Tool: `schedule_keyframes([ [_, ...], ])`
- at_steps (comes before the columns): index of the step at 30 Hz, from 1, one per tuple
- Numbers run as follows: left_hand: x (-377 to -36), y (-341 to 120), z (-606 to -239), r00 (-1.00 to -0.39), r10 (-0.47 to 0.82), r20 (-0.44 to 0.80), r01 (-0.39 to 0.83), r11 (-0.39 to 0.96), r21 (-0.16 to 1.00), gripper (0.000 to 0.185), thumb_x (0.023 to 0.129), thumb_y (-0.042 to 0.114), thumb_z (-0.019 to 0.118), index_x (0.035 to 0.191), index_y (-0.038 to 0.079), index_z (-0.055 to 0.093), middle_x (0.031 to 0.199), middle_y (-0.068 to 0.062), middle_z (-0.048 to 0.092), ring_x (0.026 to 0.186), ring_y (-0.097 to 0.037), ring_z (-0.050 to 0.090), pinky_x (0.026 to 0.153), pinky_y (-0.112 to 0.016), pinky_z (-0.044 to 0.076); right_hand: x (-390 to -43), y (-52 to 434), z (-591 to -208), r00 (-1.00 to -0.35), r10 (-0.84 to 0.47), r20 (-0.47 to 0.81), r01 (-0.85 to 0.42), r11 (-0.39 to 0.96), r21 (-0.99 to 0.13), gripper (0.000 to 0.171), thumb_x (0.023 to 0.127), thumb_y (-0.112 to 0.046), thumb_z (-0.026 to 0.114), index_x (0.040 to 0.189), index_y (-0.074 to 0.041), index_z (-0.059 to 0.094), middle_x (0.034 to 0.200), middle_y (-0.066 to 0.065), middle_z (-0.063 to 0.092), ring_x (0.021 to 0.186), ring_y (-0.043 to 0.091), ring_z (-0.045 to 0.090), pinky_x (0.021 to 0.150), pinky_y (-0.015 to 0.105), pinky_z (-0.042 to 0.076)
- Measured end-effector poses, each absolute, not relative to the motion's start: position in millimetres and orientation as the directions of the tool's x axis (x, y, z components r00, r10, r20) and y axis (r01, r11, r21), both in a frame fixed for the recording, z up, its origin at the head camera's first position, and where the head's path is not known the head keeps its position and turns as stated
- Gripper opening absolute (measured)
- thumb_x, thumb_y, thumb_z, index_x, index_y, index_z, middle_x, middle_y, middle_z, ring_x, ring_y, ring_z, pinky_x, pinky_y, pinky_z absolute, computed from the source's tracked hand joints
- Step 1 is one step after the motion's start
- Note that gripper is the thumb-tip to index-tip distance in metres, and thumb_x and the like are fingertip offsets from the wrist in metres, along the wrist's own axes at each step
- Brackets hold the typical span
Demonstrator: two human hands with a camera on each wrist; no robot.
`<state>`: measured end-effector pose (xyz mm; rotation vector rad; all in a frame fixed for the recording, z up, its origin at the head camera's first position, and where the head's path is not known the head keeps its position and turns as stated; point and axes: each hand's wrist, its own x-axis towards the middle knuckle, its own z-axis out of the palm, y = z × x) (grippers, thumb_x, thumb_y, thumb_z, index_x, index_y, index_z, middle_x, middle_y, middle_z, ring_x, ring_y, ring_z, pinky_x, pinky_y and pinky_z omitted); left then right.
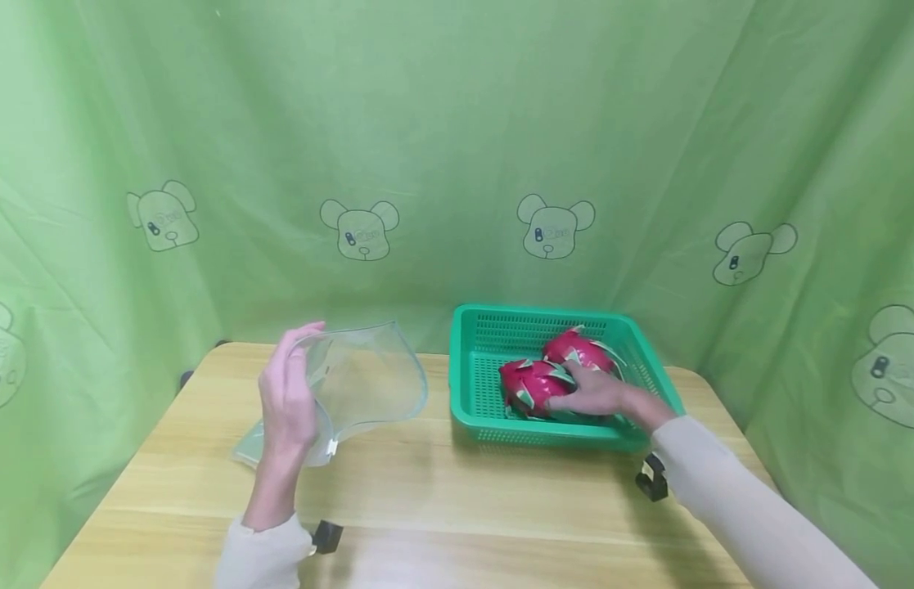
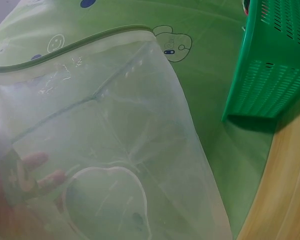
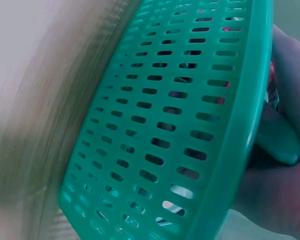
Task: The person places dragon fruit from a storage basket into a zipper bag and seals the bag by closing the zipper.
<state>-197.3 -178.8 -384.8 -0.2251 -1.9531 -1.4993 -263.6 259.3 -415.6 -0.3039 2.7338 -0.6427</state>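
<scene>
A clear plastic zip bag (image 1: 371,376) with a white slider stands spread at its mouth on the left, its lower part on the table. My left hand (image 1: 289,397) holds the bag by its left side; in the left wrist view its fingers (image 2: 50,181) show blurred through the plastic. Two red dragon fruits with green scales lie in a green basket. My right hand (image 1: 598,391) reaches over the basket's front rim and grips the nearer dragon fruit (image 1: 532,384), thumb and finger at its right end. The farther dragon fruit (image 1: 583,352) lies just behind that hand.
The perforated green basket (image 1: 467,427) stands at the back right of the wooden table (image 1: 457,507). In the right wrist view its slotted wall (image 3: 155,120) hides most of the inside. A green curtain (image 1: 457,123) with bear-head outlines hangs behind and at both sides.
</scene>
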Motion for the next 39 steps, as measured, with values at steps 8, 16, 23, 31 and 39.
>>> schedule_keyframes([
  [8,-196.6,-179.9,-384.8,-0.77,-0.248,0.589,0.506,0.326,0.799,0.043,0.108,0.017,0.029,0.126,0.001,0.065,0.132,-0.011,0.067,0.132,-0.026,0.054,0.115,-0.051,0.036,-265.2,260.5,-416.2,-0.92,-0.265,-0.289,-0.119,0.891,-0.438,0.117,0.08,-0.06,0.08,0.156,0.008,0.023,0.146,0.033,0.044,0.13,0.05,0.046,0.1,0.067,0.047],
  [16,-195.8,-179.5,-385.2,-0.767,-0.245,0.593,0.511,0.326,0.795,0.043,0.108,0.017,0.029,0.127,0.0,0.064,0.132,-0.012,0.067,0.131,-0.026,0.056,0.114,-0.049,0.037,-264.1,259.5,-414.9,-0.912,-0.253,-0.321,-0.083,0.883,-0.462,0.115,0.082,-0.056,0.079,0.159,0.006,0.019,0.151,0.035,0.039,0.135,0.053,0.041,0.104,0.069,0.042],
  [23,-196.3,-179.3,-384.0,-0.76,-0.244,0.602,0.52,0.329,0.789,0.043,0.108,0.016,0.029,0.125,0.0,0.065,0.131,-0.011,0.068,0.13,-0.025,0.056,0.113,-0.048,0.038,-260.4,259.2,-414.5,-0.91,-0.249,-0.331,-0.069,0.879,-0.472,0.115,0.083,-0.055,0.079,0.158,0.007,0.019,0.153,0.035,0.036,0.136,0.054,0.039,0.104,0.069,0.042],
  [31,-195.2,-179.5,-385.9,-0.761,-0.242,0.602,0.521,0.326,0.789,0.043,0.107,0.014,0.029,0.126,-0.001,0.065,0.129,-0.011,0.068,0.128,-0.025,0.057,0.112,-0.047,0.038,-257.1,261.9,-418.5,-0.917,-0.271,-0.292,-0.098,0.864,-0.494,0.108,0.083,-0.051,0.081,0.158,0.004,0.025,0.153,0.033,0.037,0.134,0.051,0.041,0.102,0.068,0.045],
  [39,-195.0,-179.6,-383.9,-0.756,-0.238,0.609,0.53,0.323,0.784,0.043,0.108,0.014,0.029,0.125,0.001,0.066,0.13,-0.012,0.068,0.129,-0.024,0.057,0.112,-0.047,0.038,-251.7,268.1,-421.5,-0.933,-0.285,-0.22,-0.131,0.837,-0.531,0.099,0.087,-0.049,0.078,0.157,0.002,0.029,0.15,0.031,0.042,0.132,0.051,0.043,0.099,0.068,0.047],
])
